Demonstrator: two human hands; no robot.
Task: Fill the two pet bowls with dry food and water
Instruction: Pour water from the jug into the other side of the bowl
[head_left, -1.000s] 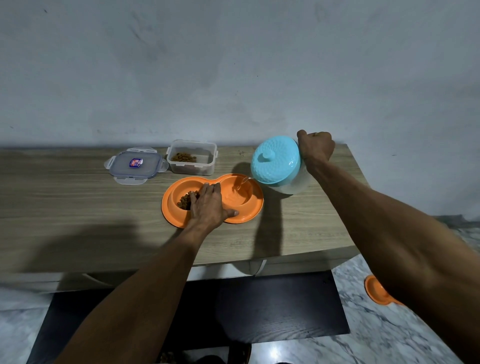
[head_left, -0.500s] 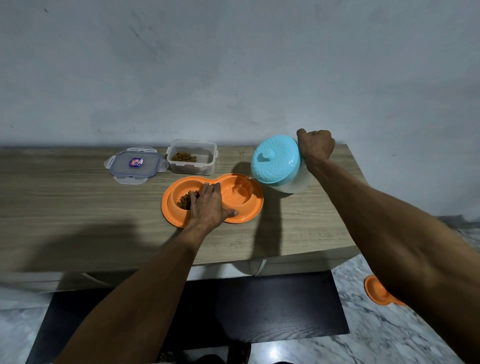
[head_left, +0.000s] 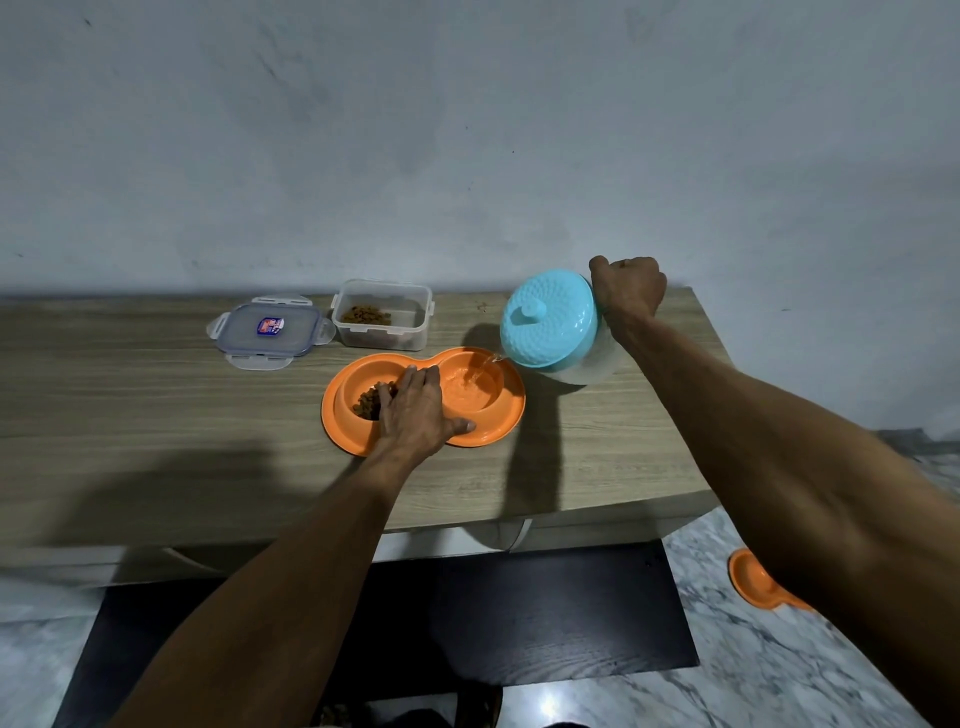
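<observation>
Wooden table (head_left: 156, 415) against grey wall, head view; double pet bowl (head_left: 511, 415) mid-table; left well has kibble (head_left: 370, 402), done; left hand (head_left: 415, 410) flat, steadying it; right hand (head_left: 629, 286) fisted on tilted water jug (head_left: 550, 317), stream entering right well, partly filled; food container (head_left: 382, 319) open

Wooden table (head_left: 156, 415) with orange double bowl (head_left: 498, 426), food container (head_left: 382, 332), lid (head_left: 270, 330).
</observation>
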